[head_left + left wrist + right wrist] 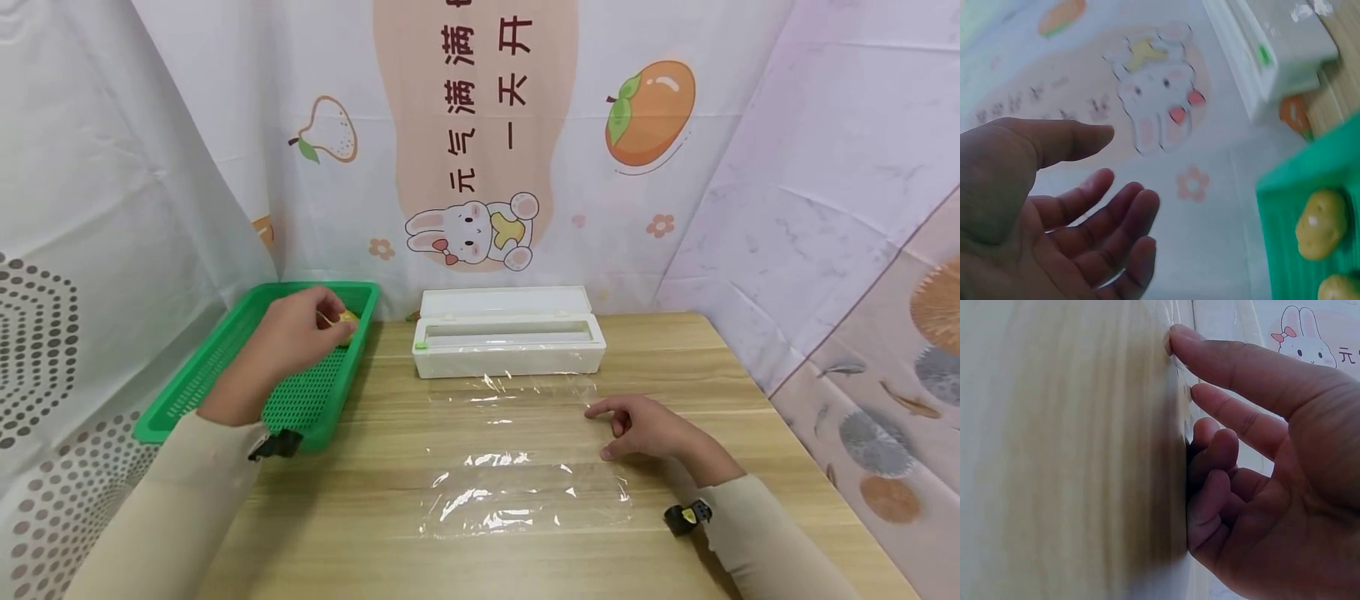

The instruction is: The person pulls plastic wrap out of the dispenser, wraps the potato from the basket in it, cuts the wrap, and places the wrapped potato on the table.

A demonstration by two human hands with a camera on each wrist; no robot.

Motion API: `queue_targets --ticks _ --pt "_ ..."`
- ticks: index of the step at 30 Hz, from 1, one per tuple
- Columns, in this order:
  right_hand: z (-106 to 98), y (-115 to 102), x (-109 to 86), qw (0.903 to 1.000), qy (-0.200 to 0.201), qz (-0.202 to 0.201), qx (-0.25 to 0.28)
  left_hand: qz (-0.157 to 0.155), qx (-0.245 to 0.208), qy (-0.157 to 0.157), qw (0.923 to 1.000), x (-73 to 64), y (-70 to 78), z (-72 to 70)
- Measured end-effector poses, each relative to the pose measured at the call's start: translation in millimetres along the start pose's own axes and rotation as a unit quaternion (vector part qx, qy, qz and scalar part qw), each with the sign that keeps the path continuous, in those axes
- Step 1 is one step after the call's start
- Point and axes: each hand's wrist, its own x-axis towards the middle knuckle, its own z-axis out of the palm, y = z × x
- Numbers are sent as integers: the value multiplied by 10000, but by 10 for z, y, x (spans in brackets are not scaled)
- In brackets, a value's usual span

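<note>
My left hand hovers over the green basket, its fingers loosely bent with nothing between them. Beyond the fingertips, partly hidden by them, lies a yellow potato. The left wrist view shows two potatoes in the basket, the lower one cut off by the frame. On the table, a sheet of clear plastic wrap is spread flat in front of its dispenser box. My right hand rests at the sheet's right edge, thumb and index finger extended to the surface, the other fingers curled under.
The white wrap dispenser box stands at the back of the wooden table, lid raised and a small green slider on its front rim. A printed curtain hangs right behind it.
</note>
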Motion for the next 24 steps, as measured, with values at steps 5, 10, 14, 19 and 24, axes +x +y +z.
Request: queue_targets --ticks 5,10,14,19,24 --pt "-2 31 -12 9999 3 94 -116 -2 111 110 9999 305 -266 -33" --pt "4 62 -6 9999 -2 77 -133 -172 88 -14 9998 571 -565 25" --pt "3 66 -9 9999 -13 -1 -113 -159 77 -94 9998 728 -779 115" --pt "9 71 0 9999 -12 24 -154 -170 332 -309 9988 859 -1021 263" --pt "16 59 0 9999 12 -7 -166 -206 415 -434 9980 932 -1223 450"
